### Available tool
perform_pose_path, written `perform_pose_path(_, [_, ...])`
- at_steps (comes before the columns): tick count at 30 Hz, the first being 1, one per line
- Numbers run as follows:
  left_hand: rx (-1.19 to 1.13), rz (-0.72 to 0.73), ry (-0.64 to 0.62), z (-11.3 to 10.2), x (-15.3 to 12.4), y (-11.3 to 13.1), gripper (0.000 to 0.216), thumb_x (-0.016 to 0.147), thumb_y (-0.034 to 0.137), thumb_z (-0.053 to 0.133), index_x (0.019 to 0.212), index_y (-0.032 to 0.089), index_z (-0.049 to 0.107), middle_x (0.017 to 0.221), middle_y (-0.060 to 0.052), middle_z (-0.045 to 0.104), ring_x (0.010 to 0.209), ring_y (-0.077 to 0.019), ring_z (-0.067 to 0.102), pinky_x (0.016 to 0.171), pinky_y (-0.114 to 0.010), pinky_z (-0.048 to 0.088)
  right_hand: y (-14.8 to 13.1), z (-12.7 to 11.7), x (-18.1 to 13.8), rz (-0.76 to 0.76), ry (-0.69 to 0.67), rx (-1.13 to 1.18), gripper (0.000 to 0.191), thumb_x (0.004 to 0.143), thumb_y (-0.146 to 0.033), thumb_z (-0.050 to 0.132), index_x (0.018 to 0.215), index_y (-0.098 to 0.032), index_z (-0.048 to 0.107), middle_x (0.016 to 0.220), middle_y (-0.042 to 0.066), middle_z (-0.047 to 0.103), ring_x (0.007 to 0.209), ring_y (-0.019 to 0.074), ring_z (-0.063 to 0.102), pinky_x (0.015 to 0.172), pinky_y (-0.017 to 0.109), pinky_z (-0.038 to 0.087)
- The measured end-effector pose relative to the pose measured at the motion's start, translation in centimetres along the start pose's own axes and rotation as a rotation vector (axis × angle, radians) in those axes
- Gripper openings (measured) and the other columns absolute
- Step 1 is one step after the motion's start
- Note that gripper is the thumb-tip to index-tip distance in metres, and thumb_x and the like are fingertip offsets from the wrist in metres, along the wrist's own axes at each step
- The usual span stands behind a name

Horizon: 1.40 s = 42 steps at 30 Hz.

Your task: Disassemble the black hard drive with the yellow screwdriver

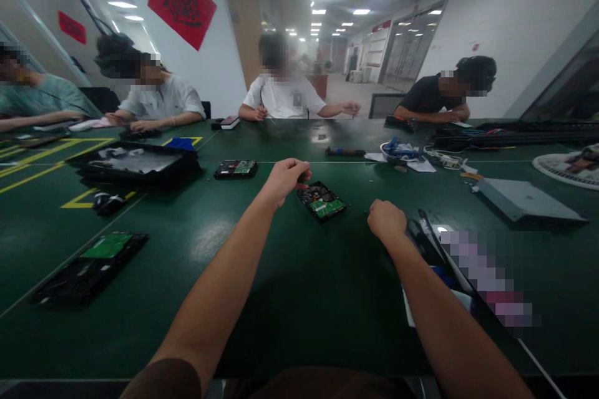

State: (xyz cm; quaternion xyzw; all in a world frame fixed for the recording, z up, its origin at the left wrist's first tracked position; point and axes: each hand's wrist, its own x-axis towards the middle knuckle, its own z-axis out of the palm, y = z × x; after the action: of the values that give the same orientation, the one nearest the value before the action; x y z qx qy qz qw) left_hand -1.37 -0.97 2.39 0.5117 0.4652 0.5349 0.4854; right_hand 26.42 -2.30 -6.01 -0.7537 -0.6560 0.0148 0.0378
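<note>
Dark-green tabletop (322,299); bare left hand (284,181) pinched narrow, contents unclear; bare right hand (387,221) curled, can't tell if holding; between them black rectangular hard drive (318,194), long axis far-left to near-right, green board (328,207) at near end

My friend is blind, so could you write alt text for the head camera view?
A person's left hand is at a hard drive with a green circuit board on a green table, their curled right hand to its right. Two more hard drives lie leftward; other people sit opposite.
</note>
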Motion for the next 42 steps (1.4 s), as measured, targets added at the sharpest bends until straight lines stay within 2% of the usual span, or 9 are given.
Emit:
perform_pose_path(4, [0.005, 0.000, -0.003, -0.1, 0.1, -0.1, 0.019, 0.089, 0.031, 0.068, 0.078, 0.016, 0.065, 0.083, -0.009, 0.069, 0.075, -0.0150, 0.064, 0.061, -0.027, 0.055, 0.2, 0.2, 0.3, 0.026, -0.025, 0.003, 0.025, 0.094, -0.020, 0.052, 0.113, -0.015, 0.069, 0.113, 0.019, 0.069, 0.107, 0.0321, 0.069, 0.087, 0.042, 0.052])
perform_pose_path(9, [0.003, 0.001, -0.009, -0.2, 0.2, -0.4, 0.020, 0.088, 0.033, 0.069, 0.079, 0.016, 0.066, 0.084, -0.008, 0.069, 0.074, -0.0150, 0.064, 0.061, -0.027, 0.056, 0.5, 0.6, 0.9, 0.072, -0.037, 0.084, 0.028, 0.098, -0.031, 0.051, 0.115, -0.015, 0.068, 0.115, 0.018, 0.067, 0.106, 0.0320, 0.067, 0.084, 0.041, 0.053])
perform_pose_path(14, [-0.002, -0.004, -0.016, -0.3, 0.3, -0.6, 0.021, 0.087, 0.034, 0.070, 0.079, 0.015, 0.066, 0.085, -0.009, 0.069, 0.074, -0.0151, 0.064, 0.061, -0.027, 0.055, 0.8, 0.7, 1.2, 0.091, -0.023, 0.136, 0.029, 0.099, -0.030, 0.049, 0.116, -0.013, 0.065, 0.116, 0.020, 0.065, 0.105, 0.0311, 0.066, 0.083, 0.040, 0.052])
perform_pose_path(16, [0.003, -0.006, -0.018, -0.3, 0.3, -0.6, 0.021, 0.088, 0.034, 0.070, 0.079, 0.015, 0.066, 0.085, -0.009, 0.069, 0.075, -0.0153, 0.064, 0.061, -0.027, 0.055, 0.5, 0.7, 1.0, 0.031, 0.076, 0.180, 0.027, 0.100, -0.029, 0.047, 0.113, -0.013, 0.065, 0.116, 0.020, 0.064, 0.103, 0.0291, 0.066, 0.082, 0.039, 0.051])
perform_pose_path(19, [0.009, -0.010, -0.023, -0.3, 0.3, -0.7, 0.021, 0.088, 0.034, 0.069, 0.078, 0.015, 0.066, 0.085, -0.010, 0.069, 0.074, -0.0152, 0.064, 0.061, -0.027, 0.056, -1.1, 0.8, 0.2, -0.149, 0.264, 0.295, 0.024, 0.101, -0.029, 0.045, 0.107, -0.017, 0.065, 0.113, 0.014, 0.065, 0.097, 0.0247, 0.064, 0.080, 0.035, 0.049])
perform_pose_path(22, [0.001, -0.013, -0.030, -0.2, 0.3, -0.8, 0.020, 0.087, 0.032, 0.070, 0.078, 0.015, 0.066, 0.084, -0.010, 0.069, 0.074, -0.0150, 0.064, 0.061, -0.027, 0.055, -3.8, 1.2, -1.0, -0.387, 0.265, 0.423, 0.019, 0.100, -0.027, 0.048, 0.100, -0.020, 0.066, 0.101, 0.007, 0.069, 0.090, 0.0202, 0.064, 0.082, 0.032, 0.048])
perform_pose_path(25, [0.002, -0.014, -0.033, -0.1, 0.4, -1.0, 0.018, 0.086, 0.031, 0.069, 0.078, 0.015, 0.065, 0.083, -0.009, 0.069, 0.074, -0.0149, 0.064, 0.060, -0.026, 0.055, -6.4, 1.9, -1.8, -0.511, 0.246, 0.470, 0.012, 0.095, -0.024, 0.055, 0.097, -0.022, 0.067, 0.099, 0.004, 0.071, 0.085, 0.0187, 0.064, 0.079, 0.030, 0.047])
perform_pose_path(31, [0.007, -0.020, -0.049, -0.2, 0.5, -1.3, 0.018, 0.086, 0.031, 0.068, 0.079, 0.015, 0.065, 0.082, -0.008, 0.069, 0.073, -0.0146, 0.063, 0.059, -0.025, 0.055, -8.6, 2.6, -2.0, -0.550, 0.256, 0.491, 0.009, 0.094, -0.026, 0.061, 0.099, -0.023, 0.068, 0.099, 0.003, 0.072, 0.081, 0.0189, 0.064, 0.075, 0.029, 0.045])
perform_pose_path(42, [-0.009, -0.042, -0.040, -0.3, 0.6, -1.4, 0.018, 0.087, 0.030, 0.070, 0.079, 0.015, 0.066, 0.084, -0.009, 0.069, 0.073, -0.0153, 0.064, 0.060, -0.027, 0.054, -8.5, 2.6, -1.9, -0.593, 0.268, 0.481, 0.011, 0.097, -0.026, 0.059, 0.098, -0.024, 0.070, 0.101, 0.004, 0.073, 0.093, 0.0214, 0.065, 0.083, 0.032, 0.046])
